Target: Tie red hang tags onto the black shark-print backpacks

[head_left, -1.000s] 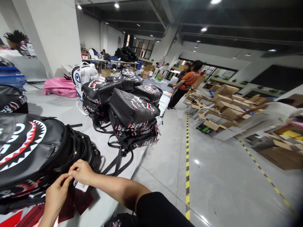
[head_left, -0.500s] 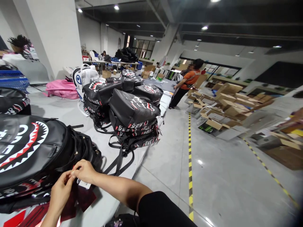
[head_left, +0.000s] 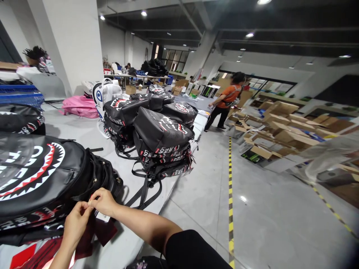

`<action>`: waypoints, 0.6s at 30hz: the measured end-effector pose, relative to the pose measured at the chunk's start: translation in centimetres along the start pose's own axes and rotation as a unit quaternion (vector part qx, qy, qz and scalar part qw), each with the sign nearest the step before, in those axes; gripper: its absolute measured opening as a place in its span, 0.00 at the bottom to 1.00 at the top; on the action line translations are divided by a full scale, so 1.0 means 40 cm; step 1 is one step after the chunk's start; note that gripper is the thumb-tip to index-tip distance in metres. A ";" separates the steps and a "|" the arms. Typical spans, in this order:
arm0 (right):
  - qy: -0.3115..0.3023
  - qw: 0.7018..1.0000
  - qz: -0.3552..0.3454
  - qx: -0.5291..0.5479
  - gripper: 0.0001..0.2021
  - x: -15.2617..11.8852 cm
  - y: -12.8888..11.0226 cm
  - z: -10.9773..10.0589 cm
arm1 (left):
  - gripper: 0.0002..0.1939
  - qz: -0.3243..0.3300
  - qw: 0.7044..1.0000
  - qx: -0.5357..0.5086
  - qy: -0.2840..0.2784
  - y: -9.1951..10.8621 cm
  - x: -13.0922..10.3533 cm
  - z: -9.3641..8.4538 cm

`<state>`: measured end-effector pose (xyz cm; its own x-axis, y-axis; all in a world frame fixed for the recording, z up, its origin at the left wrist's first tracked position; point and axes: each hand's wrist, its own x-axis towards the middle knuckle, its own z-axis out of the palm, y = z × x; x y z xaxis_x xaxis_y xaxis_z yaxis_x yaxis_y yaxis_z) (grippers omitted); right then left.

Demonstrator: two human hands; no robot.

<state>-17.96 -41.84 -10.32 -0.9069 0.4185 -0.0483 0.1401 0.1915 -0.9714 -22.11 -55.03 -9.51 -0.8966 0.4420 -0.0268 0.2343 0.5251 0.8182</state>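
Observation:
A black backpack with a white-and-red shark-mouth print and white lettering lies on the table at the left. At its near side my left hand and my right hand meet, thumbs and fingers pinched together. Between the fingertips is what looks like the thin string of a hang tag, with a bit of red showing; most of it is hidden. Just under my right hand hangs a white tag with small print. Dark red tags hang below it, over the table edge side.
More black backpacks are piled farther along the white table, straps trailing. Beyond lie a pink bag and a white backpack. A person in orange stands by the table's far end. Cardboard boxes cover the floor at right.
The view has shifted slightly, so the scene sits a little farther right. Both hands keep their pinch at the same place by the backpack. The person in orange has turned somewhat.

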 end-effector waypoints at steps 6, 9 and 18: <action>0.003 1.000 -0.004 0.009 0.03 -0.005 -0.004 0.002 | 0.21 -0.003 1.000 0.019 -0.017 -0.004 -0.008 0.004; 0.007 1.000 -0.001 0.013 0.03 -0.007 -0.006 0.003 | 0.21 -0.003 1.000 0.013 0.007 -0.008 -0.011 0.005; 0.009 1.000 -0.001 -0.002 0.04 -0.011 -0.003 0.006 | 0.20 0.011 1.000 -0.018 -0.009 -0.006 -0.014 0.002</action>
<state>-17.68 -42.28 -10.22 -0.9002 0.4335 -0.0422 0.1395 0.1951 -0.9708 -21.65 -55.35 -9.73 -0.8846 0.4660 -0.0189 0.2393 0.4883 0.8393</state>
